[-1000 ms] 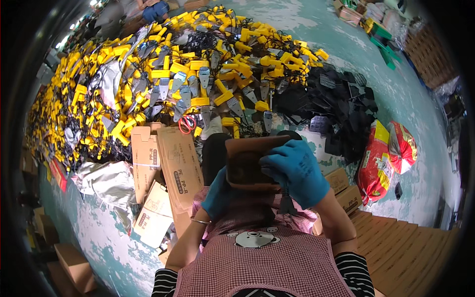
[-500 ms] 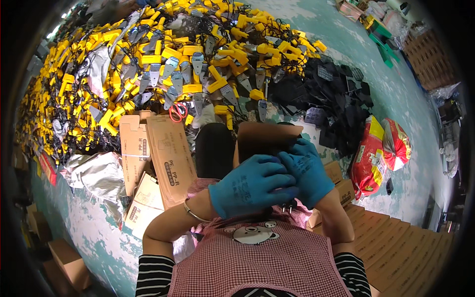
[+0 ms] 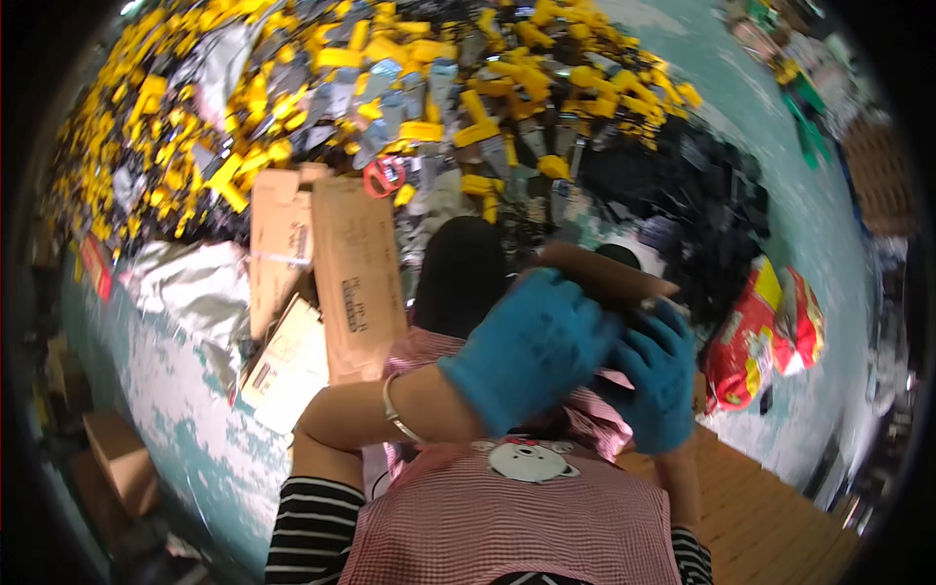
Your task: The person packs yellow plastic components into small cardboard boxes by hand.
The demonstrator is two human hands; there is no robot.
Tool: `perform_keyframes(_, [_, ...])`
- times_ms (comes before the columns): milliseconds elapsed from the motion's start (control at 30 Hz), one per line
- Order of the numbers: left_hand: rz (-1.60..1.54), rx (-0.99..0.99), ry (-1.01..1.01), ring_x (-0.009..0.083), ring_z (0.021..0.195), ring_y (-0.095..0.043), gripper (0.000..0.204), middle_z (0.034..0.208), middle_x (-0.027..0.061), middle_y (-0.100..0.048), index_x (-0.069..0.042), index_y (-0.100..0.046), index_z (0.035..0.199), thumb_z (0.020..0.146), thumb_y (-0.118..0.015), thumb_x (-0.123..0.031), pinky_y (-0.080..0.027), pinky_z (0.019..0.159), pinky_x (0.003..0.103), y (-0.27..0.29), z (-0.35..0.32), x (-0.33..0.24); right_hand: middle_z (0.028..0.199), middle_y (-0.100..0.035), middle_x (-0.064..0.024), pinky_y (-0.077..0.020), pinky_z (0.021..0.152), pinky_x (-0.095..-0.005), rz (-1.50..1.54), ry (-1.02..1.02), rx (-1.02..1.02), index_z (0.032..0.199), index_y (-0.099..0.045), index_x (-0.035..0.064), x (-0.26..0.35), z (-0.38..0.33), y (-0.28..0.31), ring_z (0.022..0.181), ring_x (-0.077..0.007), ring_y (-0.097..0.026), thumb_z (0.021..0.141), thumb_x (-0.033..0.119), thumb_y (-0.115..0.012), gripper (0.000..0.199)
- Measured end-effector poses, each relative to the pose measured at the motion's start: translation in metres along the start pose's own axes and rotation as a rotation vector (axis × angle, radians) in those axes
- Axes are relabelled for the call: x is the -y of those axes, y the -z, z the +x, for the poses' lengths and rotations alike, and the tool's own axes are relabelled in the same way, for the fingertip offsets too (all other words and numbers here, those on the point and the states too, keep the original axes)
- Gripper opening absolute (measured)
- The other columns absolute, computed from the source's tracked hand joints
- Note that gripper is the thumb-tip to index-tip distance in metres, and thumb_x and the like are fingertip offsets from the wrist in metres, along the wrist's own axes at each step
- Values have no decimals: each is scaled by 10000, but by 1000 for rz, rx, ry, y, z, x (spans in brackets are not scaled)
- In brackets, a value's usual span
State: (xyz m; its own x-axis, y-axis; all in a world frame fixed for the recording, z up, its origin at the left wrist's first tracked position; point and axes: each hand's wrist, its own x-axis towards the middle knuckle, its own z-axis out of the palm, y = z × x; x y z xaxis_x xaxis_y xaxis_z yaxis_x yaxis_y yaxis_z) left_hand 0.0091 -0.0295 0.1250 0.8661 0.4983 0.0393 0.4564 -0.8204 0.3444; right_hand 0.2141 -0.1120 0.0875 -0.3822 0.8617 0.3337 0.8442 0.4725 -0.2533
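Note:
An open cardboard box [image 3: 604, 271], one flap raised, is in front of my lap beyond both hands. My left hand [image 3: 536, 341], in a blue glove, reaches over to the box's near side with its fingers curled and blurred. My right hand [image 3: 658, 375], also gloved in blue, is bent at the box's right side, fingers curled toward the left hand. A dark thing shows between and below the hands; motion and the gloves hide what it is. The box's inside is mostly hidden.
A large heap of yellow-handled tools with grey plates and black cords [image 3: 419, 132] spreads ahead. Black pieces [image 3: 702, 195] lie to its right. Flattened cartons [image 3: 356, 283], red-handled scissors [image 3: 383, 176], a white sack [image 3: 190, 292], red-yellow bags [image 3: 743, 336] and stacked cartons [image 3: 760, 497] surround me.
The view has shifted, so the surroundings sit differently in it. The box flap is tilted more, my hands have moved a little apart, and the plug pins seen below them are now out of sight.

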Motion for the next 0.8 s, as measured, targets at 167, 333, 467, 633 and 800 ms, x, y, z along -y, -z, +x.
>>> perform_keyframes(167, [-491, -953, 483, 253, 1047, -659, 259, 1109, 125, -686, 15, -639, 1153, 911, -598, -69, -495, 940, 349, -44, -79, 92, 1039, -628, -70, -389, 1053, -553, -195, -35, 230, 958, -719, 131, -2, 6, 2, 1104, -347, -543, 608, 287, -798, 391])
perform_keyframes(333, [-487, -818, 1031, 344, 1032, -657, 271, 1113, 197, -683, -9, -653, 1169, 963, -550, -153, -497, 945, 397, -239, -159, 238, 1031, -585, -66, -380, 1057, -545, -240, -10, 344, 890, -710, 171, -16, 34, 2, 1102, -342, -521, 617, 268, -821, 310])
perform_keyframes(467, [-155, -93, 945, 357, 1099, -595, 272, 1169, 161, -645, -75, -662, 1136, 927, -511, -162, -471, 939, 449, -343, -135, 258, 1074, -617, -38, -372, 1027, -516, -148, -324, 279, 839, -693, 189, -1, 39, 16, 1131, -350, -494, 536, 137, -838, 340])
perform_keyframes(633, [93, -102, 1130, 354, 1107, -521, 328, 1191, 143, -576, -135, -654, 1148, 850, -518, -145, -406, 979, 471, -458, -193, 297, 1056, -630, -45, -337, 1054, -532, -244, -48, 463, 904, -688, 139, -8, 41, 22, 1143, -352, -495, 556, 156, -848, 384])
perform_keyframes(800, [-22, -116, 931, 315, 988, -596, 289, 1024, 152, -623, -81, -659, 1085, 808, -579, -104, -479, 869, 438, -400, -164, 291, 1040, -644, -61, -346, 1058, -544, -244, -179, 517, 963, -702, 158, 4, 49, 21, 1099, -329, -531, 615, 234, -826, 377])
